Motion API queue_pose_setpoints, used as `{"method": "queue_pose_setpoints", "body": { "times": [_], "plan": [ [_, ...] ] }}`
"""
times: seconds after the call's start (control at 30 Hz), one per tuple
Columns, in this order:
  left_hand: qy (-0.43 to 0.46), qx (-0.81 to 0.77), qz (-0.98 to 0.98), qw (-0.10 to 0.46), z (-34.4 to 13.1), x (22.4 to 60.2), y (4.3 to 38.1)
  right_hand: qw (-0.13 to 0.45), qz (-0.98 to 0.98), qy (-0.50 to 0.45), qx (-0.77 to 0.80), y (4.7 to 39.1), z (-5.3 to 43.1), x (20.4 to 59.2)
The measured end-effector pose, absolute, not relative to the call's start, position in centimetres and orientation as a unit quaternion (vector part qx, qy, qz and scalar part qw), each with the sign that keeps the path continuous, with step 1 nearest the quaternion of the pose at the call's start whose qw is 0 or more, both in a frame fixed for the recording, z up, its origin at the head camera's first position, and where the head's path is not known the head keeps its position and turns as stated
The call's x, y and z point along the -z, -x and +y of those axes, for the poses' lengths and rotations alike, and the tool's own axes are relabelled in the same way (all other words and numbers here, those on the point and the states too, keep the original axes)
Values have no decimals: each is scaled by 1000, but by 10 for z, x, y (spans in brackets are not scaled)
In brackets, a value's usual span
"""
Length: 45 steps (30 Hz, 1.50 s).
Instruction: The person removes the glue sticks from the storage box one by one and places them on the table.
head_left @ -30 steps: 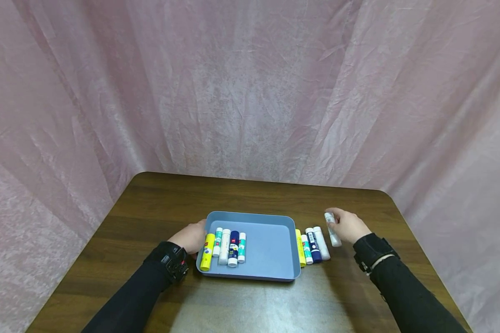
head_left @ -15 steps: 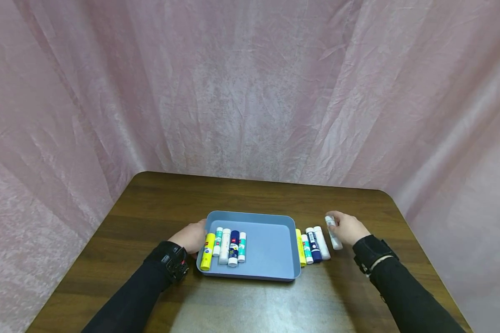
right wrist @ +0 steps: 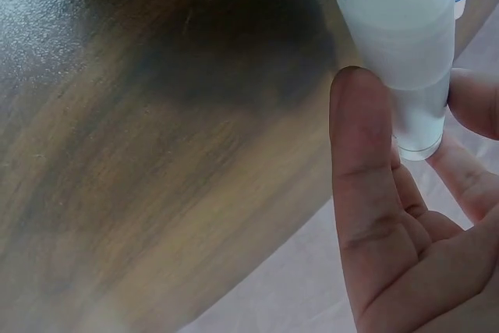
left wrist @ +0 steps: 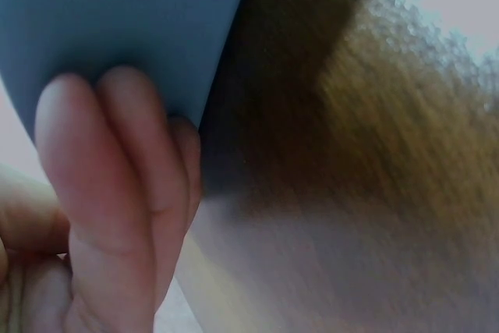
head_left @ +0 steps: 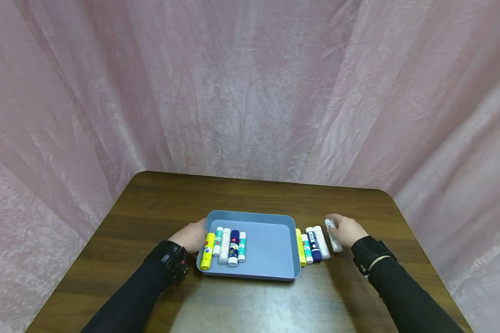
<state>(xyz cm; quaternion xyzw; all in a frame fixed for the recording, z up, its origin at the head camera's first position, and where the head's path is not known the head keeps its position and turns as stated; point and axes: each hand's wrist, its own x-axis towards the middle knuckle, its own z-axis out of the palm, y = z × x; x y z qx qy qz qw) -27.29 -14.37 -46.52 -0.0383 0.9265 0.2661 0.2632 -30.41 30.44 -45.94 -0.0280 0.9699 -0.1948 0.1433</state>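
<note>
The right hand (head_left: 347, 231) had its fingers and thumb on either side of a white stick (right wrist: 407, 52), pinching it, the gap between them no wider than the stick itself. The held stick slanted over the counter (head_left: 171, 194); whether it touched the wood could not be told. The left hand (head_left: 190, 237) lay against the left end of a blue-grey tray (head_left: 271, 249), its fingers (left wrist: 101, 177) nearly straight and touching the outer wall — the thumb could not be made out clearly.

Just left of the held stick, four others lay side by side: a plain white one (head_left: 322, 243), a navy-and-white one (head_left: 314, 245), a short teal-and-white one (head_left: 307, 249) and, right beside the tray, a yellow one (head_left: 301, 248).

Inside the tray, towards its left end, five sticks formed a row: yellow (head_left: 207, 251), teal-banded (head_left: 217, 241), all white (head_left: 224, 246), navy (head_left: 233, 248) and a second teal-banded (head_left: 242, 247). Dark bands circled both wrists, below black sleeves; behind the counter hung a pink curtain (head_left: 250, 92).
</note>
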Motion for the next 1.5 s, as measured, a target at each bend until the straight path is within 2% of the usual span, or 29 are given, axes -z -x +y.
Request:
{"method": "queue_pose_setpoints", "body": {
  "times": [0.5,1.07,1.5],
  "plan": [
    [40,-261,929,261,-144,466,273,143,972,41,183,304,301,472],
    [42,-272,924,267,-145,463,272,182,966,12,185,302,299,476],
    [44,-269,924,268,-144,463,272,182,967,18,179,300,297,475]
  ]
}}
